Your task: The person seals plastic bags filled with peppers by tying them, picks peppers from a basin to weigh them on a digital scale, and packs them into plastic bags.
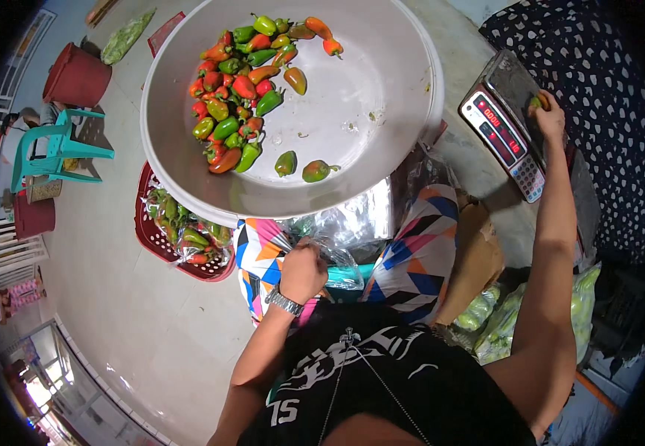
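At the far right my right hand (548,119) grips a greenish-orange pepper (536,102) over the dark platform of a digital scale (503,142), whose red display is lit. Over my lap, my left hand (304,270) is closed on a clear plastic bag (340,257); the bag's lower part is partly hidden. In front of me, a large pale round basin (395,167) holds many red, green and orange peppers (230,106), mostly heaped along its left side. Two peppers (317,171) lie apart near the basin's front.
A red perforated basket (146,237) with bagged peppers (191,228) stands on the floor at the left. Farther left are a teal plastic chair (60,142) and a red bucket (77,75). Bags of green produce (506,329) and brown cardboard (470,251) sit beside my right leg.
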A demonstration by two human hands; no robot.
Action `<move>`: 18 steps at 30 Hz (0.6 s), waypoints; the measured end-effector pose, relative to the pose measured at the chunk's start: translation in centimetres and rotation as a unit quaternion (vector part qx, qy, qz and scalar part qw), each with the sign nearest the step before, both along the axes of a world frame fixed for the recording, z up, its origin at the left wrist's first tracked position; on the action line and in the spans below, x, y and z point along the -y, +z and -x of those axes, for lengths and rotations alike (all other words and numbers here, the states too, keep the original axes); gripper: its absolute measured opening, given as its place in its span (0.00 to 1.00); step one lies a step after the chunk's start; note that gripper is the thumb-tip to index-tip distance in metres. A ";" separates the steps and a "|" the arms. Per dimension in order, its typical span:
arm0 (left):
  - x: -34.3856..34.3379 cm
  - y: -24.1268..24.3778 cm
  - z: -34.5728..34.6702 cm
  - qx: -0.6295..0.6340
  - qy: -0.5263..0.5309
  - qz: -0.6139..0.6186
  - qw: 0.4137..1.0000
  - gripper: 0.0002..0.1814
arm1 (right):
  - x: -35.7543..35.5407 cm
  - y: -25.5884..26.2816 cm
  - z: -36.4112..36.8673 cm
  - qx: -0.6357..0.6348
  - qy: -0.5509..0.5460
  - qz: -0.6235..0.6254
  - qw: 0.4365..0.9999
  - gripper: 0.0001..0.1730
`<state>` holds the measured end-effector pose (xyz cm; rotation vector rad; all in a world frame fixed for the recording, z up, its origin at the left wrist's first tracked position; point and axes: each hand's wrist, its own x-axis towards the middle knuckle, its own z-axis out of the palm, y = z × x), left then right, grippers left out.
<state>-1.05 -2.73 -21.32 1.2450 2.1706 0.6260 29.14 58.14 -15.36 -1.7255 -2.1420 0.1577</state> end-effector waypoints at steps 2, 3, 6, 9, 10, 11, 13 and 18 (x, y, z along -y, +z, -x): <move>-0.3 -0.1 -0.3 -0.006 0.002 0.004 1.000 0.06 | -0.8 -0.6 -0.5 0.058 -0.024 -0.022 0.998 0.43; -0.1 0.0 -0.3 -0.014 0.007 0.011 1.000 0.06 | -0.7 -0.7 0.2 0.055 -0.022 -0.019 0.998 0.43; 0.3 -0.9 -0.7 -0.005 0.001 0.017 1.000 0.06 | -0.9 -0.7 1.1 0.055 -0.017 0.031 0.998 0.45; 0.5 -2.1 -1.0 0.004 -0.005 0.010 1.000 0.06 | -1.6 -1.1 0.7 0.053 -0.038 0.031 0.997 0.45; 0.5 -2.2 -1.0 -0.003 -0.010 -0.003 1.000 0.06 | -1.5 -1.4 0.7 0.060 -0.032 0.028 0.997 0.46; 0.6 -2.2 -0.9 -0.010 -0.016 -0.016 1.000 0.06 | -1.5 -1.7 0.8 0.067 -0.026 0.025 0.997 0.47; 0.3 -2.0 -0.7 -0.003 -0.017 -0.023 1.000 0.05 | -1.7 -1.9 0.5 0.087 -0.039 0.019 0.995 0.47; -0.1 -0.1 -0.4 0.017 0.020 -0.001 1.000 0.05 | 0.2 -1.6 2.0 0.118 -0.063 0.009 0.991 0.46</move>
